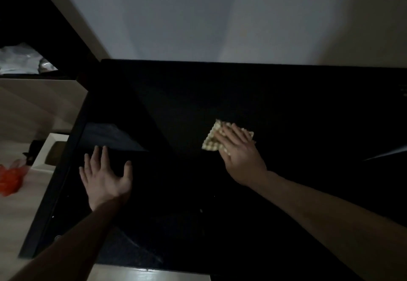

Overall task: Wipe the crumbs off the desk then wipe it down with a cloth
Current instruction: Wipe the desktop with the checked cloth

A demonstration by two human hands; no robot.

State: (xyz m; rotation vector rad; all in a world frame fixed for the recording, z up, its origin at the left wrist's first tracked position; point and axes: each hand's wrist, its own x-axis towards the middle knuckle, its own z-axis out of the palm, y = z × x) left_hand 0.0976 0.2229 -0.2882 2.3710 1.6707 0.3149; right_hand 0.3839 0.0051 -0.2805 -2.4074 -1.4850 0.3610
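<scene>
Pressing flat, right hand (239, 151) spreads on checked woven cloth (212, 139); left hand (105, 176) splayed on glossy black desk (286, 108).

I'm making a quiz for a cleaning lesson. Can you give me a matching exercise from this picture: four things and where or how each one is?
Things:
1. left hand
2. right hand
3. checked cloth
4. orange item

States:
a. lies off the desk, at the far left
b. pressed flat on the cloth
c. spread on the dark desk, partly under a hand
d. fingers spread near the desk's left edge, holding nothing

Pairs: 1-d, 2-b, 3-c, 4-a
</scene>
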